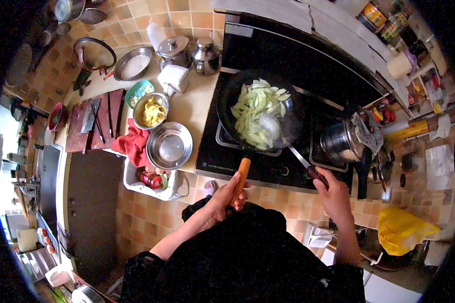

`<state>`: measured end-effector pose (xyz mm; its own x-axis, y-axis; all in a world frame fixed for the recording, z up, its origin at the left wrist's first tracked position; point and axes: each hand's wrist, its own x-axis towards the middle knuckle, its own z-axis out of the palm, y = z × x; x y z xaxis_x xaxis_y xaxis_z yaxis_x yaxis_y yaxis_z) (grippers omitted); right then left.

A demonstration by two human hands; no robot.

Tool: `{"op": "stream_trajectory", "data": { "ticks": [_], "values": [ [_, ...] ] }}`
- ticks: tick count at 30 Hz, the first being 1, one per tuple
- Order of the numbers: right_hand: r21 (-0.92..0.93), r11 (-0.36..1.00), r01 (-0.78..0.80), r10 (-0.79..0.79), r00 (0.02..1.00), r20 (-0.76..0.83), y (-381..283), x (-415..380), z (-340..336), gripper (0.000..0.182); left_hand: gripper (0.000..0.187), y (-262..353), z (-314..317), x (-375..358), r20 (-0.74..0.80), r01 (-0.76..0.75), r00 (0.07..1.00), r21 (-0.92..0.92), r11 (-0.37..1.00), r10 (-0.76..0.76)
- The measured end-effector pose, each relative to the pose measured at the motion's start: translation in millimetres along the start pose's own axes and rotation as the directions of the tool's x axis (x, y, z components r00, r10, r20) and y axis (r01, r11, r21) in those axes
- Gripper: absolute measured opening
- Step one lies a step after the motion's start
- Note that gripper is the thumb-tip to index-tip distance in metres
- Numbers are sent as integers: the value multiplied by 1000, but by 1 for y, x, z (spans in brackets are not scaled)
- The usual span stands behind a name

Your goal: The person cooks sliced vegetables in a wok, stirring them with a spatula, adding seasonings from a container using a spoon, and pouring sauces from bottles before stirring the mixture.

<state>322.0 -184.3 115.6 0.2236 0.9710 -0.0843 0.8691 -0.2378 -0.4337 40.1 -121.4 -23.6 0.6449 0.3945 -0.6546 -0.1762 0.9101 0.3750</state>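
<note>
A dark wok (pixel 227 113) sits on the left burner of the black gas stove (pixel 222 164), with pale green vegetable slices (pixel 255 103) spread inside it. My left hand (pixel 230 194) is closed around its wooden handle (pixel 243 169). Gripped by its dark handle in my right hand (pixel 332 191) is a metal ladle (pixel 299 155). The rounded head of the ladle rests among the slices at the wok's near right side. Some haze hangs over that side of the wok.
A pot (pixel 336 141) stands on the right burner. Left on the counter are an empty steel bowl (pixel 169 146), a bowl of yellow food (pixel 154 111), a red cloth (pixel 132 139) and a cutting board (pixel 76 136) with a knife. A lined bin (pixel 134 179) stands below the counter edge.
</note>
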Motion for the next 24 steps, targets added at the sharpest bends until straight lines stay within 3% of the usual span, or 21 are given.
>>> {"op": "stream_trajectory", "data": {
  "ticks": [2,3,6,10,12,17,20,24],
  "values": [
    [22,996,-81,81,996,35,-8,9,-11,32,61,1,2,-2,-12,6,1000,-7,1000,-6],
    [-95,995,-21,18,999,-40,-7,16,-10,32,61,2,3,-2,-16,9,1000,-9,1000,-9],
    [-402,904,-144,137,989,-47,-15,53,-16,34,63,-3,-4,4,-4,-9,1000,16,1000,9],
    [-286,957,-40,23,998,-61,-14,126,-3,35,65,-3,-3,2,1,-35,999,55,998,35],
    [-189,982,15,-13,1000,10,-19,156,2,34,66,-2,-2,1,-17,-34,999,80,996,36],
    [-179,970,166,-149,984,100,-52,138,-20,35,66,-1,-3,1,-21,-55,998,94,994,57],
    [-279,953,117,-108,993,46,-70,123,-51,33,66,-7,-11,10,4,-44,999,46,998,44],
    [-286,900,328,-380,913,-149,-46,154,-14,30,65,-7,-11,10,26,-45,999,47,998,44]
  ]
}}
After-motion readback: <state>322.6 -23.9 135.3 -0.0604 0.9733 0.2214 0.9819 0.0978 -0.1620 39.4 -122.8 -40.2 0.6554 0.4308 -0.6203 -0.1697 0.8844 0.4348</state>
